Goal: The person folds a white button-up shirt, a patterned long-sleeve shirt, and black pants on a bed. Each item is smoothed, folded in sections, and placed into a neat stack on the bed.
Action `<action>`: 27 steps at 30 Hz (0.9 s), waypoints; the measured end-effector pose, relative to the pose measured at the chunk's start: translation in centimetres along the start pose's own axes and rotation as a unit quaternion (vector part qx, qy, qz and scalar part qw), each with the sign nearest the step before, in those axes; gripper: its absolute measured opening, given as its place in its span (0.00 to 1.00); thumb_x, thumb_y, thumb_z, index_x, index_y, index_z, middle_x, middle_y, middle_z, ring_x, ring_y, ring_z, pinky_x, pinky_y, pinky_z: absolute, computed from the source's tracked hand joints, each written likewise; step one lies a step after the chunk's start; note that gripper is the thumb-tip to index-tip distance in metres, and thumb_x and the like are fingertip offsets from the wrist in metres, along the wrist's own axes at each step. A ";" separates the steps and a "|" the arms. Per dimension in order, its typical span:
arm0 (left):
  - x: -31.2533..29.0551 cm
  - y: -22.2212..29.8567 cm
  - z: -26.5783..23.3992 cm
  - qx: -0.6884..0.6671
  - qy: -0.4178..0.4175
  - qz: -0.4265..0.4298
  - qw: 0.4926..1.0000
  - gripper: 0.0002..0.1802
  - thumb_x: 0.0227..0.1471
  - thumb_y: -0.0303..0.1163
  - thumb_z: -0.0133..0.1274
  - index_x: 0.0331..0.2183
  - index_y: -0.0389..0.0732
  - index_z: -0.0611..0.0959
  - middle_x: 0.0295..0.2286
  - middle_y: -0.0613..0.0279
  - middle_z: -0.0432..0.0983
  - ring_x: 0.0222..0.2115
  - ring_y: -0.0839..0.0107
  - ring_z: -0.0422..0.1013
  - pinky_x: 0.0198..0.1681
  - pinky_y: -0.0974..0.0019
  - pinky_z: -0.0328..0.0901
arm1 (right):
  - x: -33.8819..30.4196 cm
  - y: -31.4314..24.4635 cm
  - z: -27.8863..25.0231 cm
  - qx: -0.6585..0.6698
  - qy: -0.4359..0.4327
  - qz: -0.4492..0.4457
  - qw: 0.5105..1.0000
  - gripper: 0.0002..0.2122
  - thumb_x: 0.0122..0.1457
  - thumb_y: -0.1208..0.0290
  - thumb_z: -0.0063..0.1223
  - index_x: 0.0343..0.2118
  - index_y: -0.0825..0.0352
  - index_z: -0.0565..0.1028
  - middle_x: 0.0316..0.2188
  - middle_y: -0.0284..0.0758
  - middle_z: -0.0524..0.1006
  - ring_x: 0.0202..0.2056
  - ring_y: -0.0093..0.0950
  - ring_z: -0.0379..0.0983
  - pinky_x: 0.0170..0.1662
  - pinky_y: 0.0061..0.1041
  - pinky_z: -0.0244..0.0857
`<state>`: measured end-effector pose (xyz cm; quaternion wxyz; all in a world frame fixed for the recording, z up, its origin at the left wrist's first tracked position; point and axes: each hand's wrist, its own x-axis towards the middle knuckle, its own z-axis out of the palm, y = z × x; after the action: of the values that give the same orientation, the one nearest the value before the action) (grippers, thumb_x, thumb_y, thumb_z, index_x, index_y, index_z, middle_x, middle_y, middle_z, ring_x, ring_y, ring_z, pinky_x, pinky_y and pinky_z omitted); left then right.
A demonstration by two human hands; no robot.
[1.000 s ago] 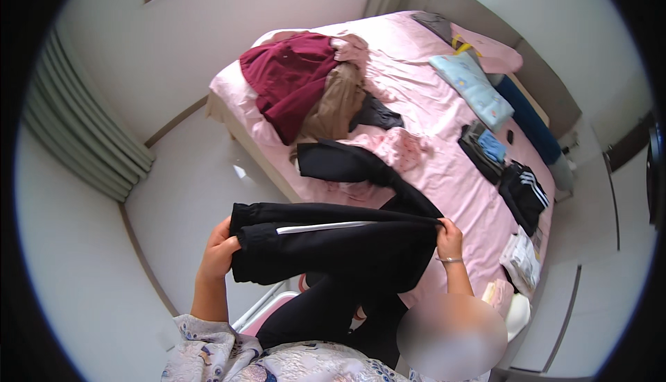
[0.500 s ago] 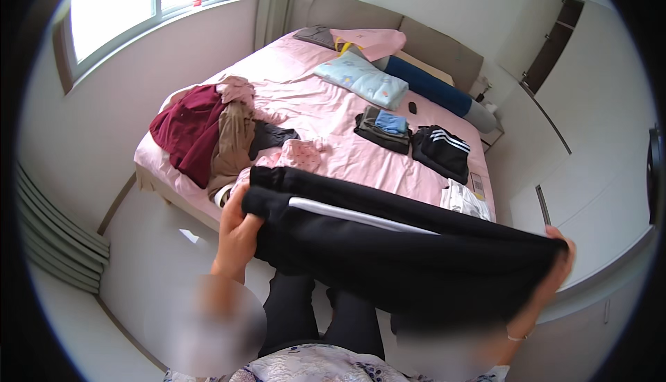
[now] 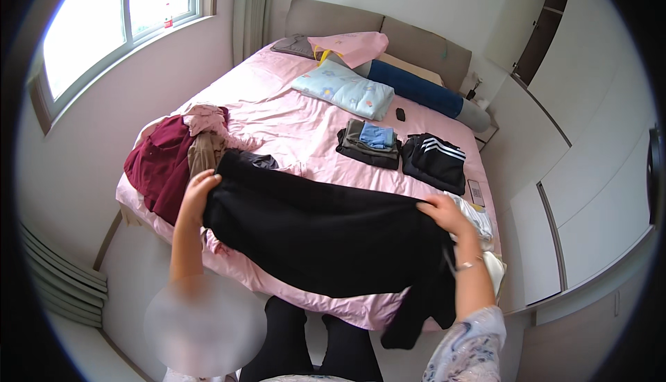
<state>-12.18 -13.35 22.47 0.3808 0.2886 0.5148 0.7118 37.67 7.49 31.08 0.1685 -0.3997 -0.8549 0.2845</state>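
Observation:
A pair of black trousers (image 3: 319,233) is stretched out sideways in front of me, above the near side of the bed. My left hand (image 3: 198,193) is closed on its left end. Farther along the cloth, my right hand (image 3: 447,215) pinches the upper edge. Beyond that grip the loose end of the trousers droops toward the floor, below the bed's edge. Behind the trousers, a dark grey garment (image 3: 258,160) is partly covered. A white garment (image 3: 479,219) lies close to my right hand, at the bed's right edge.
On the pink-sheeted bed (image 3: 277,118) lie a maroon garment (image 3: 163,167), a folded stack (image 3: 368,146) topped with blue, folded black clothes (image 3: 433,163) with white stripes, a small black object (image 3: 400,114), a light-blue quilt (image 3: 347,89) and a blue bolster (image 3: 416,87). White cabinets (image 3: 590,194) stand at right.
My right hand has shifted left and away from me along the trousers, leaving one end hanging. The white stripe has turned out of sight. My left hand moved slightly left, and the view shifted.

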 end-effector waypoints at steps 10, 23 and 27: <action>1.2 -14.4 9.7 0.498 -0.022 0.382 0.778 0.22 0.32 0.19 0.54 0.37 0.36 0.77 0.38 0.49 0.73 0.42 0.51 0.68 0.46 0.57 0.63 | 1.1 7.3 19.7 -0.160 0.167 -0.093 0.969 0.20 0.46 0.72 0.54 0.45 0.65 0.69 0.43 0.41 0.70 0.47 0.39 0.63 0.50 0.37 0.56; -10.6 -23.8 15.0 0.608 -0.178 0.214 0.743 0.31 0.35 0.26 0.54 0.47 0.46 0.72 0.50 0.57 0.63 0.53 0.60 0.55 0.54 0.56 0.49 | -33.2 14.1 24.9 0.100 0.358 0.320 0.871 0.20 0.47 0.68 0.58 0.42 0.71 0.68 0.34 0.38 0.74 0.36 0.31 0.71 0.41 0.29 0.65; -9.2 -25.7 15.0 0.663 -0.104 0.289 0.683 0.22 0.34 0.26 0.52 0.39 0.48 0.77 0.40 0.67 0.70 0.44 0.66 0.64 0.43 0.62 0.57 | -33.1 17.1 27.4 0.001 0.291 0.252 0.923 0.18 0.46 0.62 0.59 0.34 0.71 0.70 0.28 0.40 0.75 0.30 0.36 0.71 0.36 0.32 0.65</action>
<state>11.17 -8.80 2.31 -0.0833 0.6723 0.7006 0.2244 54.24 -19.12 -2.91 0.3333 -0.6670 -0.6390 0.1889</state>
